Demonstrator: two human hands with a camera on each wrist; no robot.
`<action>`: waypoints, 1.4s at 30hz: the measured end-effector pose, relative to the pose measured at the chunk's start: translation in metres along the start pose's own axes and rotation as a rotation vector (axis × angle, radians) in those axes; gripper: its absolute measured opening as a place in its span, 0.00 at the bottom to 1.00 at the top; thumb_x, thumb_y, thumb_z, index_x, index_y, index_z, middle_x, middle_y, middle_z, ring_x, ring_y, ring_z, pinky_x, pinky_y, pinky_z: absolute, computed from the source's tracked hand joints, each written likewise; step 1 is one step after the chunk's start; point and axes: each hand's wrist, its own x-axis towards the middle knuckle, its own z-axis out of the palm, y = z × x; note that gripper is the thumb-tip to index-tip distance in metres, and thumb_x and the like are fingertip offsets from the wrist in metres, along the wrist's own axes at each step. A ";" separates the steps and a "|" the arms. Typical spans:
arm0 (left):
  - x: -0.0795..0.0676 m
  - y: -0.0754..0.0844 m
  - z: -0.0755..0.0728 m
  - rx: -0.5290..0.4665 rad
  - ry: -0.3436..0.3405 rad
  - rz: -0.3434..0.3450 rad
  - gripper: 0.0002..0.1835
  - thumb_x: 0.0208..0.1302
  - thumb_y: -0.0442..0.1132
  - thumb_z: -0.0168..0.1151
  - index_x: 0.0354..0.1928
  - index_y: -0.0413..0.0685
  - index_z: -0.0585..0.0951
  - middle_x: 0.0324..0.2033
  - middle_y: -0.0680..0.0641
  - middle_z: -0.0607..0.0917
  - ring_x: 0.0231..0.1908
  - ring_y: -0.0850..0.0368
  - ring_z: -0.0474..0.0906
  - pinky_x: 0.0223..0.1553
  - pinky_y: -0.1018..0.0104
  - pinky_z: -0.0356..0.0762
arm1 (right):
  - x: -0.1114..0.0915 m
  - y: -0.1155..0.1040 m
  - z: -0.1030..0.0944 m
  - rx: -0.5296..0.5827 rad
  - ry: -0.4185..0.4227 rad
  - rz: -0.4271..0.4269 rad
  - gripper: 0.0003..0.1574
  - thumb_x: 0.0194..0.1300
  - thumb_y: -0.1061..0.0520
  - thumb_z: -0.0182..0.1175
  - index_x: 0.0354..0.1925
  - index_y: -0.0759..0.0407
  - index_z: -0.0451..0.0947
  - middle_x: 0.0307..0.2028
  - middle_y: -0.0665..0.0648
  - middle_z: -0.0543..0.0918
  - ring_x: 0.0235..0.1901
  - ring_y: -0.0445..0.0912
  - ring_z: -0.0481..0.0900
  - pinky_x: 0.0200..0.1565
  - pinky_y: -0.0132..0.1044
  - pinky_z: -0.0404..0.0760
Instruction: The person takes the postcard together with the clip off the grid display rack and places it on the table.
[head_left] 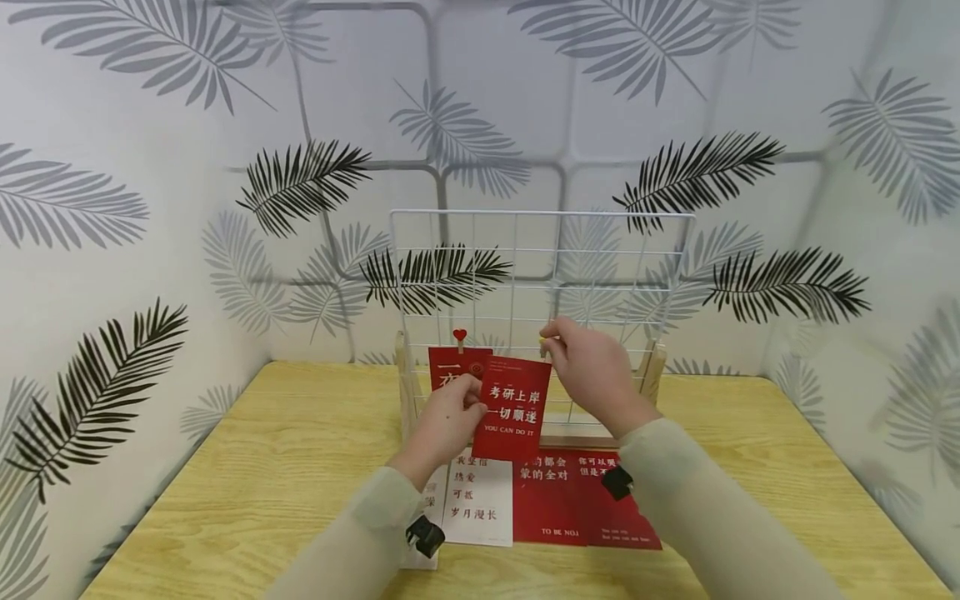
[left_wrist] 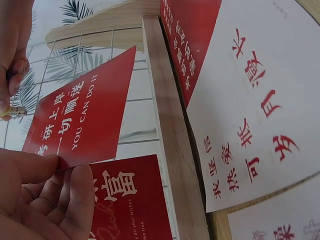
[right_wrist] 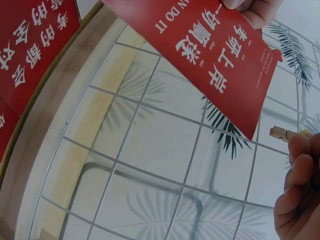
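Note:
My left hand (head_left: 447,421) pinches a red card (head_left: 512,417) with white lettering by its left edge, holding it in front of the white wire grid (head_left: 600,321). Between the thumb and fingers of my right hand (head_left: 592,367) is a small wooden clothespin (right_wrist: 281,133) with a yellow end, just beyond the card's upper right corner. In the right wrist view the clothespin and card stand apart. Another red card (head_left: 444,363) hangs on the grid at the left, under a clothespin with a red heart (head_left: 460,335), partly hidden by the held card and my left hand.
Wooden feet (head_left: 651,375) and a wooden base bar (left_wrist: 172,150) carry the grid on the wood-grain table (head_left: 300,450). In front of it lie a white card (head_left: 480,508) with red writing and more red cards (head_left: 555,508). A leaf-patterned wall stands behind.

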 end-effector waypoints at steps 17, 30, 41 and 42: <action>-0.014 -0.008 -0.021 0.008 0.010 0.009 0.05 0.72 0.36 0.62 0.46 0.52 0.79 0.34 0.52 0.81 0.34 0.54 0.79 0.34 0.62 0.81 | -0.009 0.006 -0.020 0.025 -0.066 0.057 0.11 0.73 0.54 0.62 0.51 0.53 0.84 0.34 0.51 0.88 0.20 0.42 0.72 0.23 0.38 0.70; -0.024 -0.022 -0.044 0.028 0.024 0.004 0.06 0.72 0.34 0.60 0.48 0.48 0.79 0.35 0.50 0.80 0.35 0.54 0.78 0.34 0.63 0.81 | -0.028 0.027 -0.033 0.086 -0.051 0.091 0.12 0.74 0.55 0.60 0.53 0.55 0.82 0.26 0.49 0.84 0.16 0.41 0.69 0.19 0.38 0.68; -0.028 -0.026 -0.062 0.044 0.048 -0.019 0.05 0.71 0.34 0.61 0.45 0.49 0.80 0.35 0.50 0.81 0.36 0.53 0.78 0.36 0.62 0.81 | -0.042 0.042 -0.045 0.065 -0.061 0.134 0.13 0.75 0.54 0.58 0.55 0.54 0.81 0.24 0.47 0.81 0.16 0.42 0.70 0.20 0.39 0.67; -0.029 -0.026 -0.063 0.045 0.050 -0.021 0.05 0.71 0.34 0.61 0.46 0.49 0.80 0.35 0.50 0.81 0.36 0.53 0.78 0.36 0.62 0.81 | -0.043 0.044 -0.046 0.066 -0.059 0.137 0.14 0.75 0.54 0.58 0.55 0.54 0.81 0.24 0.47 0.81 0.17 0.42 0.70 0.20 0.39 0.67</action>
